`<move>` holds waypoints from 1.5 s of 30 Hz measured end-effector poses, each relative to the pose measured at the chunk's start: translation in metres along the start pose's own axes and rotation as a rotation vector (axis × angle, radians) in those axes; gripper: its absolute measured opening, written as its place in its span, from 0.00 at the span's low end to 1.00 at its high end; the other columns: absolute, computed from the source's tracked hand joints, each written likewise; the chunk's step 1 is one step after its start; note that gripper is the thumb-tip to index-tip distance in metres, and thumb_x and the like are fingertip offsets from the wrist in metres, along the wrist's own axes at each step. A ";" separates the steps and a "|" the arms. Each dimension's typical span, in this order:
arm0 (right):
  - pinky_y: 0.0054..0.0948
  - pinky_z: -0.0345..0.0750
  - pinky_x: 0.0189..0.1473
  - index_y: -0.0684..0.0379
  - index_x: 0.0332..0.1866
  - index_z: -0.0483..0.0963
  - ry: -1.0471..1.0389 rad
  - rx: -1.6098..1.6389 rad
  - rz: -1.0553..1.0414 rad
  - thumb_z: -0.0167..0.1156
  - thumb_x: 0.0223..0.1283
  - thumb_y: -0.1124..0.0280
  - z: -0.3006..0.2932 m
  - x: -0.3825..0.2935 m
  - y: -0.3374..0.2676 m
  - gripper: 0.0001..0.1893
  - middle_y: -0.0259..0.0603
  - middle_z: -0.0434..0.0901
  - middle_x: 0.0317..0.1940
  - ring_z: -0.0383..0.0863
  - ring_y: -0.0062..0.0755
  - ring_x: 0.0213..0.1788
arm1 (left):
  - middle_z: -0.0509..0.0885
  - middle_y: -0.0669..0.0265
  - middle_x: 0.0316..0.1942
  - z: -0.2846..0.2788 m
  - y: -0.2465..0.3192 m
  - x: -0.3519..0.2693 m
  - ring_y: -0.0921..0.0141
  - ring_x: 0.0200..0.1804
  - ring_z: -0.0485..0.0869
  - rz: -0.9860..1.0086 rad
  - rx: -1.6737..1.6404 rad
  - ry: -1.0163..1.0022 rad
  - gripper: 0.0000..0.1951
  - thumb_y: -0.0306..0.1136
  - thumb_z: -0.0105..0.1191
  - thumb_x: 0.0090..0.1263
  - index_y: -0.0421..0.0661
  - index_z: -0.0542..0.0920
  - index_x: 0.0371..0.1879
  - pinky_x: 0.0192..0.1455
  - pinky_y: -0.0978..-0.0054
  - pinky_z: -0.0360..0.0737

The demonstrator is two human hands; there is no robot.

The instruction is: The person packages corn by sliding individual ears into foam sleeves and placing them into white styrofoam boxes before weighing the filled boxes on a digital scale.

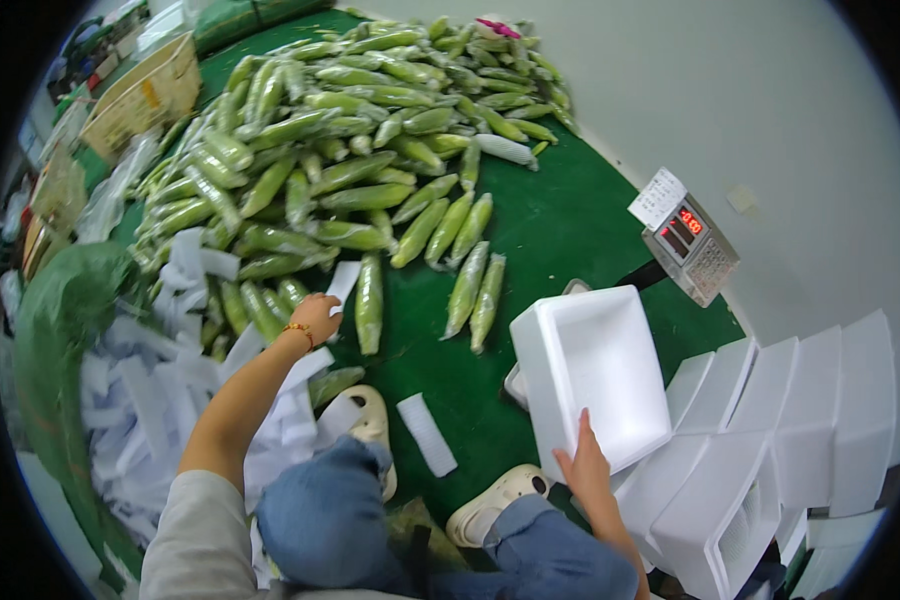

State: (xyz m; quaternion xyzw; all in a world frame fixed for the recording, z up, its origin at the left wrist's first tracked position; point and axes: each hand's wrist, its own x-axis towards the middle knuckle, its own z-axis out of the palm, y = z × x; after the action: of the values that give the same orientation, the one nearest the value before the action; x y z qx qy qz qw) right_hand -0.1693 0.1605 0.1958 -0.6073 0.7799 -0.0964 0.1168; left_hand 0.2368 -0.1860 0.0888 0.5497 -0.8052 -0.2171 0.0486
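My left hand (319, 319), with a beaded bracelet at the wrist, holds a flat white foam net sleeve (345, 282) beside the near edge of the corn pile. A plastic-wrapped ear of corn (370, 307) lies just right of that sleeve. My right hand (588, 463) grips the near rim of a white polystyrene foam box (529, 337), thumb outside and fingers over the edge. No contents show in the box. It rests on a weighing scale, whose platform (516, 386) peeks out from beneath; the display head (691, 244) is lit red.
A large heap of wrapped corn ears (360, 142) spreads ahead. Left of me, a green woven sack (67, 375) spills white foam sleeves (142, 405). Stacked foam boxes (787, 405) stand at right. A loose sleeve (427, 435) lies between my shoes; a yellowish crate (146, 94) sits far left.
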 end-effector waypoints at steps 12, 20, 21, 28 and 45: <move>0.30 0.75 0.31 0.56 0.52 0.76 -0.351 0.594 -0.620 0.61 0.59 0.66 -0.006 0.065 -0.120 0.16 0.35 0.79 0.32 0.79 0.33 0.33 | 0.83 0.63 0.34 0.093 -0.021 0.062 0.70 0.31 0.79 -0.307 -0.842 0.181 0.31 0.26 0.46 0.60 0.49 0.64 0.68 0.34 0.74 0.76; 0.26 0.75 0.42 0.54 0.72 0.53 -0.433 1.708 0.317 0.53 0.68 0.66 0.183 0.155 -0.204 0.30 0.37 0.73 0.48 0.75 0.25 0.45 | 0.77 0.70 0.42 0.074 0.100 -0.063 0.79 0.36 0.74 -0.427 -1.637 -0.038 0.16 0.32 0.48 0.71 0.48 0.70 0.56 0.35 0.82 0.73; 0.25 0.75 0.49 0.55 0.71 0.55 -0.243 1.460 0.156 0.54 0.67 0.69 0.210 0.146 -0.202 0.28 0.38 0.71 0.53 0.73 0.26 0.49 | 0.76 0.71 0.39 0.093 0.093 -0.077 0.79 0.34 0.72 -0.408 -1.573 -0.057 0.14 0.33 0.48 0.72 0.48 0.71 0.55 0.37 0.82 0.72; 0.29 0.68 0.60 0.59 0.63 0.61 -0.578 1.180 0.209 0.52 0.62 0.74 0.170 0.126 -0.193 0.22 0.45 0.73 0.54 0.73 0.37 0.58 | 0.74 0.69 0.37 0.077 0.056 -0.084 0.78 0.41 0.71 -0.018 -1.111 -0.595 0.14 0.37 0.57 0.68 0.44 0.73 0.47 0.43 0.79 0.71; 0.39 0.73 0.55 0.58 0.66 0.61 -0.265 0.812 -0.036 0.52 0.61 0.76 0.256 0.232 -0.198 0.25 0.53 0.73 0.52 0.75 0.53 0.53 | 0.79 0.71 0.38 0.071 -0.006 0.040 0.76 0.40 0.78 -0.346 -0.782 0.013 0.24 0.22 0.54 0.62 0.49 0.71 0.60 0.43 0.79 0.77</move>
State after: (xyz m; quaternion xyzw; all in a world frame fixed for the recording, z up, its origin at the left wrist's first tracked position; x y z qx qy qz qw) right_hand 0.0356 -0.1146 -0.0054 -0.5326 0.6461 -0.3188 0.4441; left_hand 0.2039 -0.2032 0.0164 0.6183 -0.5578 -0.5075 0.2213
